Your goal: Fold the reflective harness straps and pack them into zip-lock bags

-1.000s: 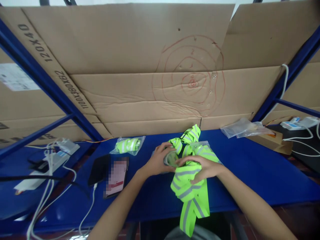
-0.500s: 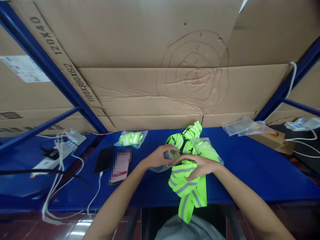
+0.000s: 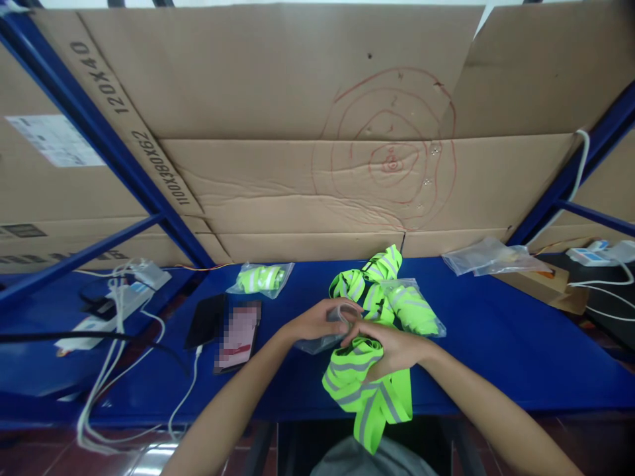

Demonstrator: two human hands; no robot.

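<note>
My left hand (image 3: 321,320) is closed around a clear plastic bag (image 3: 317,344), whose mouth gapes toward the right. My right hand (image 3: 391,346) grips a bundle of neon-yellow reflective strap (image 3: 350,373) with grey stripes, loose ends hanging over the table's front edge. The fingers of both hands meet at the bag's mouth. Just beyond them lies more yellow reflective strap (image 3: 347,284) with black parts, in a loose heap. Beside it, to the right, rests a bagged yellow strap (image 3: 414,309). Another bagged strap (image 3: 261,279) lies at the back left.
On the blue table (image 3: 496,357), a black phone (image 3: 206,320) and a phone with a lit screen (image 3: 239,336) lie at left. White cables and a power strip (image 3: 124,304) are further left. Flat plastic bags (image 3: 489,256) and a cardboard box (image 3: 546,287) sit back right.
My right hand has moved slightly left and down with the strap bundle, uncovering more of the bagged strap behind it. The left hand keeps hold of the bag. The view has tilted up a little.
</note>
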